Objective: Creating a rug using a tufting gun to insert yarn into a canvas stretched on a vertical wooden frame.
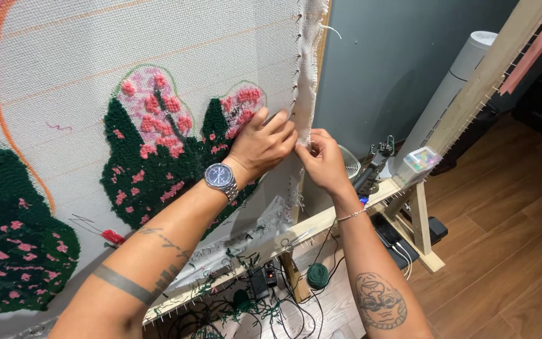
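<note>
Where cloth edge hangs, left hand, right hand pinching

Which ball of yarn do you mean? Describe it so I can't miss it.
Start at the wooden tufting frame holding the cloth. Look below its bottom rail, beneath the right hand, to the floor. The dark green yarn ball sits there, round and compact, beside loose tangled strands and black cables.

A green yarn ball is lying on the wooden floor among tangled cords. Scissors are resting on the frame rail. What is possibly a white heater is standing behind.
</note>
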